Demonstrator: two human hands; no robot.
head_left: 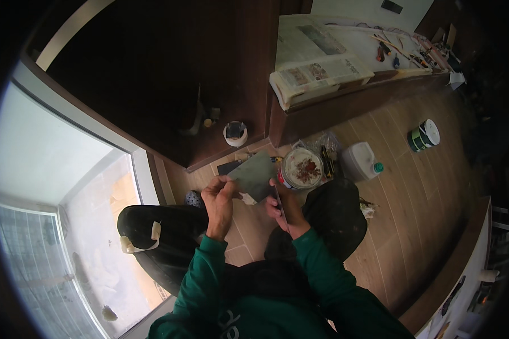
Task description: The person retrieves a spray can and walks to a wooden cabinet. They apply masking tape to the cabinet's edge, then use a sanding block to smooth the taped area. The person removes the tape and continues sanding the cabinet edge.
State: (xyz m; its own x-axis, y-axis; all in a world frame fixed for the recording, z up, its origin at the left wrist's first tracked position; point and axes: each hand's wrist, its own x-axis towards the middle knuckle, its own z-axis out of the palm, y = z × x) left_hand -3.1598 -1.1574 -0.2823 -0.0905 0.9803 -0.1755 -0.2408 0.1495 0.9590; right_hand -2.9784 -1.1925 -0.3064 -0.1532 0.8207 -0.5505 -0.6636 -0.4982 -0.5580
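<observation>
Between my knees, my left hand (218, 200) pinches the corner of a flat grey sheet (253, 178) that looks like sandpaper. The sheet tilts up and away from me toward the wooden panel. My right hand (287, 207) is closed around a thin flat piece (279, 204), seen nearly edge-on, so its kind is unclear. Just beyond that hand, a round tub (302, 168) stands on the floor with a pale top covered in reddish-brown bits. Beside the sheet lies a small pale scrap (247, 198).
A white jug with a green cap (361, 160) stands right of the tub; farther right is a dark can (423, 135). A tape roll (235, 133) sits on the dark wooden ledge. Tools (383, 50) and newspaper (326, 72) cover the counter. Masking tape (141, 244) clings to my left knee.
</observation>
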